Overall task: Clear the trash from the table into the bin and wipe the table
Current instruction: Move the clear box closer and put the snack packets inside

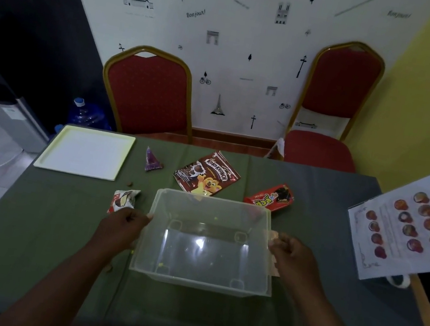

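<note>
The left hand [124, 220] and right hand [291, 251] hold the clear rectangular plastic bin [199, 282] at its side rims, fingers [139, 217] curled on them. A brown cereal packet [207, 174] lies at its far side.

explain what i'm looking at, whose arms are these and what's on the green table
No machine here: one camera on a person's head looks down at their own arms. The left hand and right hand grip the sides of a clear plastic bin. On the green table lie a Koko Krunch packet, a red biscuit wrapper, a purple cone wrapper and a crumpled wrapper beside the left hand. A white tray sits far left, a picture menu at the right.
</note>
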A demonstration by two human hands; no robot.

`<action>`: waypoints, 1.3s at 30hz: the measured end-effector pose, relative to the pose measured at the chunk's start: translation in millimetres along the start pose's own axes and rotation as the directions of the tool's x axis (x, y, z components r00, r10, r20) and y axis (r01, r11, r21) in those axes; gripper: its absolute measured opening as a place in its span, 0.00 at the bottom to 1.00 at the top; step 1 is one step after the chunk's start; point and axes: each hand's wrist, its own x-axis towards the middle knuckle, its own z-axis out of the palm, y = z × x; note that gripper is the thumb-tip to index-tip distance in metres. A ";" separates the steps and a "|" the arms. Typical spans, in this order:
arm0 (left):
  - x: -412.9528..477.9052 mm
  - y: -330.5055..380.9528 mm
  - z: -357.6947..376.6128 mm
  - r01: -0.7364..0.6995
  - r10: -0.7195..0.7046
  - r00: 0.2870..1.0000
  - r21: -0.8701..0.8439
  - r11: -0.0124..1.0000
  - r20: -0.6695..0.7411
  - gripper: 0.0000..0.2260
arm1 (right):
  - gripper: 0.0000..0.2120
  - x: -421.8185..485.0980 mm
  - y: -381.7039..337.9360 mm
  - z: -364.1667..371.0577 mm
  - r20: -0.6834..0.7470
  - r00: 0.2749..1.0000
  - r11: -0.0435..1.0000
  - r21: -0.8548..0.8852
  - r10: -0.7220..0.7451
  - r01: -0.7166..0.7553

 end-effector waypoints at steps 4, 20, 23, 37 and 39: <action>8.2 16.2 -6.6 -0.075 0.077 0.995 0.024 0.997 -0.070 0.12 | 0.13 18.9 -31.9 -9.1 -0.094 0.987 0.991 0.015 -0.130 0.132; 202.3 83.6 55.2 0.322 -0.308 0.896 0.010 0.947 0.321 0.09 | 0.16 228.5 -156.9 126.8 0.228 0.972 0.903 -0.402 -0.061 0.152; 221.2 71.1 68.1 0.429 -0.397 0.832 0.006 0.903 0.388 0.05 | 0.13 257.4 -147.4 149.4 0.228 0.974 0.868 -0.487 0.017 0.099; 234.1 48.7 94.0 0.472 -0.442 0.841 -0.023 0.881 0.311 0.10 | 0.10 275.3 -132.0 165.1 0.204 0.978 0.771 -0.617 -0.035 0.156; 228.0 54.5 92.7 0.437 -0.405 0.870 -0.063 0.897 0.281 0.07 | 0.08 263.0 -136.6 155.4 0.171 0.982 0.820 -0.550 -0.076 0.159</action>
